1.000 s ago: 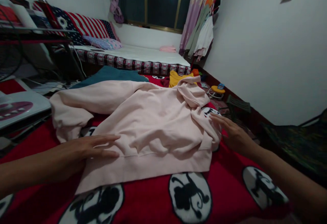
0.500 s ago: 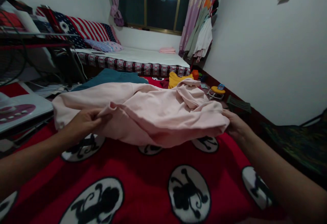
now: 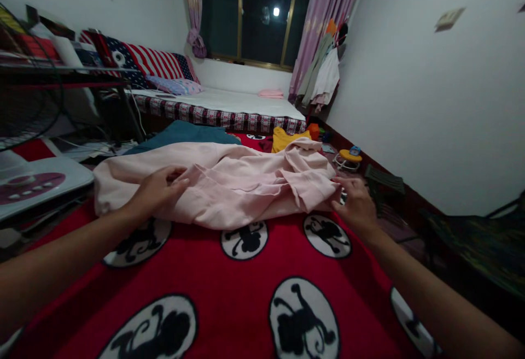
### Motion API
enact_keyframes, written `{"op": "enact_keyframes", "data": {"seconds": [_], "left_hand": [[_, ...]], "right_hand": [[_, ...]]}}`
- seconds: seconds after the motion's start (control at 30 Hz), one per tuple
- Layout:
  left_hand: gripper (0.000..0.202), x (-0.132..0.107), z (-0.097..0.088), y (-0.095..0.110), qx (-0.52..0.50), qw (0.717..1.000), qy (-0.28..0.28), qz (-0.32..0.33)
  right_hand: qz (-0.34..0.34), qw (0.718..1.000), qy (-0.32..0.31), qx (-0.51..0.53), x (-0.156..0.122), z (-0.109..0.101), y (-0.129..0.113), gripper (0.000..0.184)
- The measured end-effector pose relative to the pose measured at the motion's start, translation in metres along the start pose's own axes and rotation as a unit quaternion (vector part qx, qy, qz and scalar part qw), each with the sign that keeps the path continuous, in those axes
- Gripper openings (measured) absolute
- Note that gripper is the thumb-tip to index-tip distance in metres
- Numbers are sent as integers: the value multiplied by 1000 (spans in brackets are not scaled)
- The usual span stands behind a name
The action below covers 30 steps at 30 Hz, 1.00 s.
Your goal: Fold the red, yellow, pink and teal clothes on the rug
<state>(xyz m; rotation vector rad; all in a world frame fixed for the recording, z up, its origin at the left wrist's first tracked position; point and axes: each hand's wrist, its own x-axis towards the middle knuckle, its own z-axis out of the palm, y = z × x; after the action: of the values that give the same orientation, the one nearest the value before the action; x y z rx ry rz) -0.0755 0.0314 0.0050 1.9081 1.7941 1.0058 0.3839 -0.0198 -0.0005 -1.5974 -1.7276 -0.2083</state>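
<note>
A pale pink hoodie (image 3: 241, 181) lies folded over on a red blanket (image 3: 229, 288) printed with black-and-white monkey circles. My left hand (image 3: 158, 189) pinches the hoodie's folded hem on the left side. My right hand (image 3: 355, 203) grips the fabric at the hoodie's right edge, fingers closed on it. The hoodie's left sleeve (image 3: 118, 176) stretches out to the left beyond my left hand.
A teal cloth (image 3: 184, 132) and a yellow garment (image 3: 287, 137) lie beyond the hoodie. A bed with a striped pillow (image 3: 156, 64) stands at the back. A white appliance (image 3: 36, 181) sits at left. Clothes hang by the curtain (image 3: 324, 72); small toys (image 3: 348, 157) lie on the floor at right.
Both hands took hold of the hoodie's lower hem, lifted it and carried it away from me, folding the lower part over the upper. More red blanket now shows in front.
</note>
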Motion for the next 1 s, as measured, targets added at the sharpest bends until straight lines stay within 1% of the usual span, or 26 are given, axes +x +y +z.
{"op": "enact_keyframes", "data": {"seconds": [0.03, 0.07, 0.1, 0.13, 0.17, 0.2, 0.23, 0.27, 0.3, 0.33, 0.37, 0.4, 0.43, 0.47, 0.5, 0.53, 0.6, 0.63, 0.7, 0.77, 0.83, 0.9, 0.93, 0.97, 1.0], "left_hand": [[56, 1, -1, 2, 42, 996, 14, 73], [53, 2, -2, 5, 81, 986, 18, 147], [49, 4, 0, 7, 116, 969, 11, 216], [45, 6, 2, 10, 144, 952, -5, 270], [42, 8, 6, 12, 169, 934, -28, 313], [41, 10, 11, 14, 192, 918, -52, 343], [41, 12, 17, 16, 215, 904, -75, 363], [43, 14, 22, 17, 237, 892, -96, 374], [45, 17, 27, 18, 257, 882, -114, 377], [47, 20, 31, 19, 274, 877, -130, 374], [47, 24, 34, 19, 286, 873, -142, 368], [47, 28, 35, 20, 295, 872, -151, 361], [45, 32, 35, 21, 303, 870, -160, 355], [40, 36, 34, 22, 310, 868, -168, 350], [33, 39, 32, 23, 314, 865, -180, 346], [27, 43, 29, 25, 315, 863, -193, 344], [18, 48, 24, 26, 308, 864, -210, 339], [17, 49, 22, 26, 301, 870, -206, 333], [21, 52, 17, 22, 278, 890, -173, 316], [25, 53, 12, 16, 246, 913, -137, 295], [29, 54, 5, 10, 225, 929, -115, 271], [34, 53, -3, 7, 232, 937, -109, 237], [35, 51, -6, 6, 242, 938, -112, 219], [36, 49, -9, 6, 254, 939, -115, 202], [36, 47, -12, 7, 267, 938, -117, 187]], "right_hand": [[-51, 997, 20, -60, 2, 0, -4, 53], [-104, 990, 22, -97, 3, 2, -8, 56], [-157, 981, 7, -116, 5, 4, -12, 58], [-205, 971, -20, -121, 7, 6, -17, 57], [-245, 961, -52, -118, 9, 10, -21, 52], [-272, 953, -83, -106, 11, 13, -24, 43], [-278, 951, -109, -84, 15, 16, -25, 34], [-260, 956, -124, -52, 19, 19, -26, 25], [-215, 969, -123, -14, 25, 21, -24, 17], [-148, 983, -104, 27, 31, 23, -21, 16], [-67, 992, -74, 71, 39, 25, -17, 22], [15, 993, -39, 112, 46, 27, -11, 30], [89, 985, -6, 147, 53, 29, -5, 38], [146, 973, 18, 179, 59, 31, 1, 44], [186, 960, 28, 206, 63, 33, 7, 48], [210, 950, 25, 228, 66, 35, 11, 51], [231, 940, -11, 252, 66, 38, 17, 54], [233, 937, -40, 259, 64, 39, 19, 55], [227, 928, -109, 274, 58, 37, 19, 57], [228, 913, -165, 295, 51, 33, 18, 59], [243, 888, -207, 331, 48, 28, 20, 61], [266, 855, -247, 369, 47, 25, 26, 66], [273, 846, -264, 375, 47, 24, 29, 68], [270, 844, -284, 365, 47, 24, 33, 67], [255, 850, -310, 341, 47, 24, 36, 63]]}}
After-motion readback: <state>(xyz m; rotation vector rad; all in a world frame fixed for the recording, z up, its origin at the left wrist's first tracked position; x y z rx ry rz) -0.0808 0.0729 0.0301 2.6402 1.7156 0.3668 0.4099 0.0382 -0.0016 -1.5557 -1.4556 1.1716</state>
